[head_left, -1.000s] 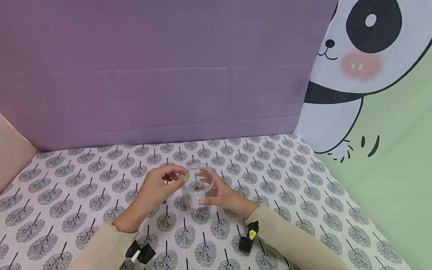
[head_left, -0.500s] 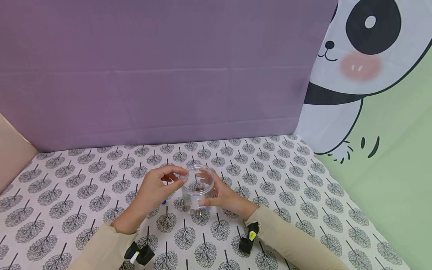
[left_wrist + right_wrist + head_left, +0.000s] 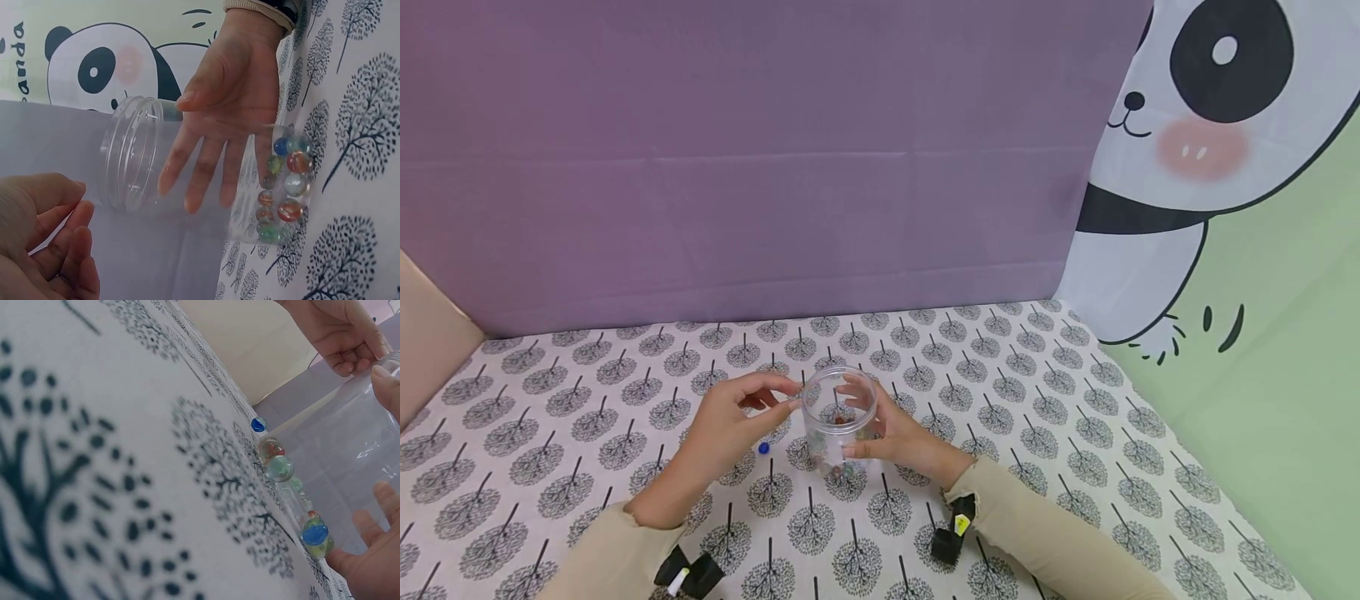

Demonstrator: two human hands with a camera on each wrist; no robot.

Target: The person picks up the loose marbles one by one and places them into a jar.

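Note:
A clear plastic jar [image 3: 840, 428] stands upright on the tablecloth with its mouth uncovered. Several coloured glass marbles [image 3: 294, 185] lie at its bottom. My right hand [image 3: 910, 440] holds the jar from the right, thumb on the near side and fingers spread behind the wall. Just left of the rim is my left hand [image 3: 718, 433], thumb and forefinger a little apart, other fingers loosely bent, nothing visible between them. One blue marble [image 3: 763, 447] sits on the cloth left of the jar, below the left hand; the right wrist view also shows this blue marble [image 3: 259, 424].
A white tablecloth [image 3: 985, 533] printed with dark trees covers the table. Behind it rises a purple backdrop [image 3: 737, 167], and on the right a green one with a panda picture [image 3: 1195, 142]. Both wrists wear small black cameras.
The yellow-green marble that my left hand pinched over the rim has left its fingers. That hand has drawn back leftward, uncovering the blue marble. My right hand and the jar stay put.

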